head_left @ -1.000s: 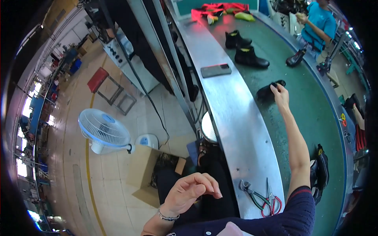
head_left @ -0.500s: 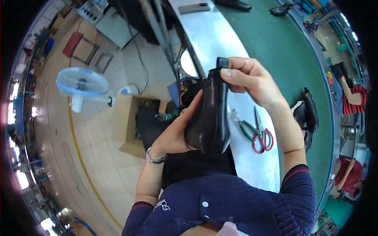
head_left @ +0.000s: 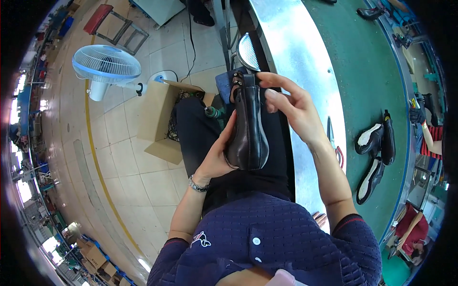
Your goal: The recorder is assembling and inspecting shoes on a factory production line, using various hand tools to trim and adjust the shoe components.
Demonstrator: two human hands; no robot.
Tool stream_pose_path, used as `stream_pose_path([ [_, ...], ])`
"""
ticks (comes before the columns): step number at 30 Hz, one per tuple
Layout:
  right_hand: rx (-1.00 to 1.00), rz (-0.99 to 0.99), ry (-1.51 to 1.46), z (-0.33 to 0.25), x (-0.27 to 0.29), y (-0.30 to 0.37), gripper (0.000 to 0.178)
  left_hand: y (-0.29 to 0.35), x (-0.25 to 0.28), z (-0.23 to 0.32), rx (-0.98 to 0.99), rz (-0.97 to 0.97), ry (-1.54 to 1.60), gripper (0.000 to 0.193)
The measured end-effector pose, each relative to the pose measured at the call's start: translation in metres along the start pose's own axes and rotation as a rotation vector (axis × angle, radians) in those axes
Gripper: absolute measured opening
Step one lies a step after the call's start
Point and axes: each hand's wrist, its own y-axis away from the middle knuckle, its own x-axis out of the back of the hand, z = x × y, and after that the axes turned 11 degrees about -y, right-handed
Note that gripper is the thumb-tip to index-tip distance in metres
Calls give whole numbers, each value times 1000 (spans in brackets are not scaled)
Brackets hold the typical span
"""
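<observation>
A glossy black leather shoe (head_left: 248,128) is held over my lap, its rounded end toward me and a narrow tab-like piece (head_left: 249,80) at its far end. My left hand (head_left: 219,159) wraps around the shoe's left side and underside, with part of the fingers hidden behind it. Just right of the far end is my right hand (head_left: 296,107), thumb and forefinger apart with nothing between them. Its fingertips come near the tab but do not seem to grip it. Red-handled scissors (head_left: 339,156) lie on the metal bench, partly hidden by my right forearm.
A shiny metal bench (head_left: 305,52) runs along my right, beside a green surface (head_left: 353,90) with several black shoes (head_left: 376,138). At left stand a blue-and-white fan (head_left: 106,64) and an open cardboard box (head_left: 157,117). Co-workers sit at far right, one in a striped sleeve (head_left: 433,140).
My right hand has let go of the tab at the shoe's far end and its fingers have spread. The whole view has shifted, and the shoe appears slightly further left.
</observation>
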Motion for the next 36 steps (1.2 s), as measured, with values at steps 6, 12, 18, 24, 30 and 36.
stream_pose_path([
  [6, 103, 295, 1164, 62, 87, 68, 45, 57, 32, -8, 275, 289, 167, 107],
  [12, -49, 353, 1411, 103, 114, 118, 51, 101, 85, -16, 557, 493, 560, 56],
  [18, -136, 269, 1224, 95, 116, 108, 48, 59, 69, 4, 693, 473, 475, 55],
  [24, -389, 182, 262, 45, 38, 71, 38, 36, 60, 19, 637, 377, 427, 67],
  [30, -427, -184, 195, 11, -33, 28, 42, 21, 59, 28, 535, 350, 301, 72],
  [36, -483, -327, 144, -5, -61, 8, 63, 11, 57, 2, 523, 414, 315, 70],
])
